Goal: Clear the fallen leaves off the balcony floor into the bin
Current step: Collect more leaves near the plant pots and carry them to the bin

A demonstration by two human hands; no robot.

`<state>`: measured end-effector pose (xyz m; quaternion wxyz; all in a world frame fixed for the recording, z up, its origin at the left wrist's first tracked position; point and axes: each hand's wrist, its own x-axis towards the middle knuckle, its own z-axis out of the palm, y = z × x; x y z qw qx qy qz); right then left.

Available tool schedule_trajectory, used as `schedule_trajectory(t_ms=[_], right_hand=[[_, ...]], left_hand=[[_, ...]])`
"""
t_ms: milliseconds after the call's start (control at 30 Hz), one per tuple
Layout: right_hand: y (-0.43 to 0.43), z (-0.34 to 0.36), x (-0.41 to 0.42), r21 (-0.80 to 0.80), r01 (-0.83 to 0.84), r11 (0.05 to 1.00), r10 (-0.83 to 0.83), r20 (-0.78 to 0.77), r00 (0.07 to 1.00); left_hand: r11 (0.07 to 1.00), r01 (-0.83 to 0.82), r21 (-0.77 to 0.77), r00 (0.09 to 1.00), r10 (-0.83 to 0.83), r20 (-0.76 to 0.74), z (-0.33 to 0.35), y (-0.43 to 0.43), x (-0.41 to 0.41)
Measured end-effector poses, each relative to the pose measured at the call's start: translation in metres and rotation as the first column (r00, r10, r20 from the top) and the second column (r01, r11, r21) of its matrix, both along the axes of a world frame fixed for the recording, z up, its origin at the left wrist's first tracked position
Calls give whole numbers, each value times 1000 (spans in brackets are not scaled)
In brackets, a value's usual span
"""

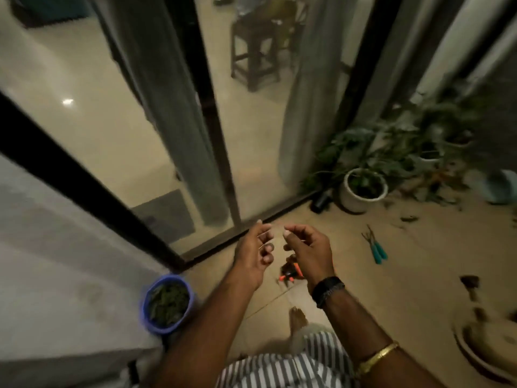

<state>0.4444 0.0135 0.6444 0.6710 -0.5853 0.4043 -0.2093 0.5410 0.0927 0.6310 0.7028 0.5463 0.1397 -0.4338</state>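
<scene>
Both hands hung empty in front of the person's chest, palms turned toward each other: the left hand with its fingers loosely curled and holding nothing, the right hand likewise relaxed, thumb and forefinger close together, though whether anything was pinched between them could not be told. A dark band sat on the right wrist and a gold bangle further up that forearm. Below the hands lay a striped garment and a bare foot on the tan balcony floor. To the lower left, against the grey wall, stood the blue bin, filled with green leaves. Just beyond the hands an orange-and-black tool lay on the floor, with teal-handled garden tools to its right. Farther off, scattered fallen leaves lay near a white pot and blurred potted plants, beside the sliding glass door.
</scene>
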Motion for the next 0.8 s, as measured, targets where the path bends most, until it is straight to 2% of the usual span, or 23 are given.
schedule_trajectory(t_ms=[167, 300, 567, 800], right_hand=[[-77, 2, -88, 29, 319, 947, -320, 34, 947], [-136, -1, -151, 51, 457, 888, -459, 54, 887], [-305, -10, -296, 28, 656, 754, -656, 21, 754], [-423, -8, -373, 14, 796, 605, -796, 8, 605]], left_hand=[[959, 283, -31, 958, -284, -34, 4, -100, -69], [902, 425, -70, 902, -429, -49, 1, -187, -124], [794, 600, -103, 786, -608, -110, -4, -382, -263], [670, 738, -77, 661, -742, -115, -6, -518, -342]])
